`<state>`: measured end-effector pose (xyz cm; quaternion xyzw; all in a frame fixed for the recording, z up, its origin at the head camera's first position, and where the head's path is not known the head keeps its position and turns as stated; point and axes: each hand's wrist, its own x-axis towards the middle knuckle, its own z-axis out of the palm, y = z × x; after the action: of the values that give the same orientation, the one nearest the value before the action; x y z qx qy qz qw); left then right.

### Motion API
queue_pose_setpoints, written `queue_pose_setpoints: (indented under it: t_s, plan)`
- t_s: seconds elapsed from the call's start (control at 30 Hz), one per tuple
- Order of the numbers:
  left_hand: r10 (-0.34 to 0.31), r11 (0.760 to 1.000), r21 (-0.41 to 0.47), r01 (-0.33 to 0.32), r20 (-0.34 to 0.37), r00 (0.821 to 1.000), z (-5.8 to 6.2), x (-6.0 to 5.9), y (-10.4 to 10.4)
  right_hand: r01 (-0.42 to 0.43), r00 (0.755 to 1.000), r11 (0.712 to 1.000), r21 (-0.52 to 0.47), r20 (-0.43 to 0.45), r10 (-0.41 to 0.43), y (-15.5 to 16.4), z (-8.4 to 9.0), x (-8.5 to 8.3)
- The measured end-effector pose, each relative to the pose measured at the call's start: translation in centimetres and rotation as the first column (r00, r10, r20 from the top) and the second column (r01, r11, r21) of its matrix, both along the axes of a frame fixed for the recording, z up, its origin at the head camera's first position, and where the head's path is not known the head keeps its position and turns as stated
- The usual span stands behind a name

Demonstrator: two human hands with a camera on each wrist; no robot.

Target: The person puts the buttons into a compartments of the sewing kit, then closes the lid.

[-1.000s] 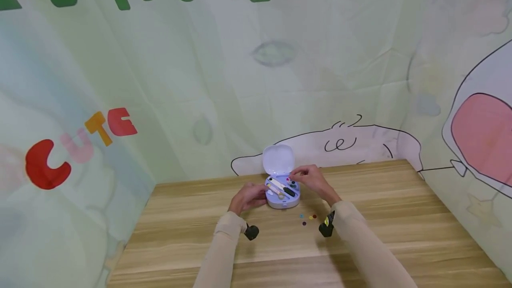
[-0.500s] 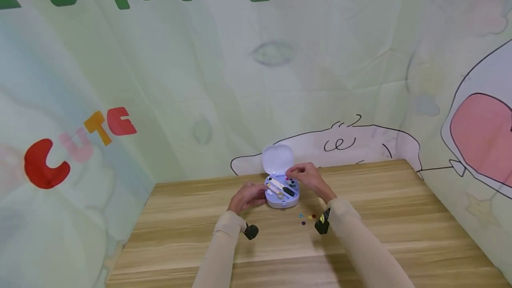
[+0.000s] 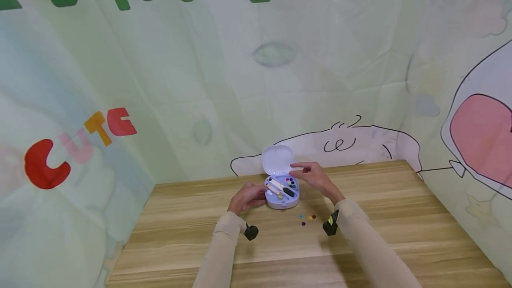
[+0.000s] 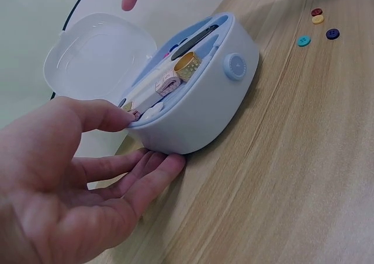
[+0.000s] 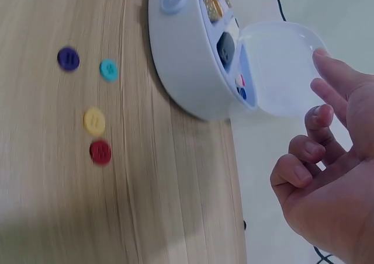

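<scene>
Wooden table (image 3: 192, 234) carries a pale lavender sewing case (image 3: 282, 192) near its far edge, lid (image 3: 278, 160) raised. Left hand (image 3: 247, 197) cradles the case's end, thumb on the rim, fingers straight beneath. Right hand (image 3: 314, 177) hovers loosely curled by the lid, holding nothing. Only the left wrist view shows a gold thimble (image 4: 188, 65) inside. Four buttons (image 5: 87, 106) lie just beside.

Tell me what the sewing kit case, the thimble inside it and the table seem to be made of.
Sewing kit case: smooth matte pale-blue plastic, judging by its moulded rounded shell; its lid looks like thinner, translucent white plastic.
Thimble: probably metal, with a shiny golden, dimpled surface.
Table: light wood grain, possibly laminate; the streaks look flat and even.
</scene>
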<state>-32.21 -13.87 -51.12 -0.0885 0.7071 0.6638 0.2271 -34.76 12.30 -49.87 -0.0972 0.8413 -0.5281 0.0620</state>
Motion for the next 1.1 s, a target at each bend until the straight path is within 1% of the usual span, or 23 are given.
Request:
queue_pose_setpoints:
  t_s: [0.1,0.33,0.5,0.6,0.77,0.97,1.1]
  plan:
    - [-0.003,1.0,-0.002,0.003,0.001,1.0,0.0,0.0,0.0,-0.012,1.0,1.0,0.028,-0.023,0.012,0.7,0.0,0.2]
    - [-0.002,1.0,-0.001,0.002,-0.004,1.0,-0.1,0.0,-0.2,-0.044,0.998,0.995,0.086,-0.048,0.049,2.0,-0.2,1.2]
    - [-0.005,1.0,0.002,0.005,-0.004,1.0,-0.1,-0.1,-0.2,-0.078,0.991,0.994,0.077,-0.1,0.086,2.9,-0.6,1.9]
    - [-0.001,1.0,0.005,0.001,-0.004,1.0,-0.1,-0.1,-0.2,-0.097,0.988,0.993,0.073,-0.111,0.104,3.5,-0.8,2.3]
    - [0.002,1.0,0.007,-0.002,-0.003,1.0,0.0,-0.1,-0.1,-0.106,0.988,0.987,0.118,-0.101,0.118,4.0,-0.9,3.0]
    - [0.004,1.0,0.001,-0.004,0.004,1.0,-0.1,-0.2,-0.1,-0.111,0.99,0.979,0.172,-0.065,0.123,4.3,-1.5,3.7]
    - [-0.001,1.0,-0.004,0.001,-0.001,1.0,-0.1,-0.2,0.0,-0.149,0.984,0.97,0.19,-0.067,0.164,4.6,-2.2,4.1]
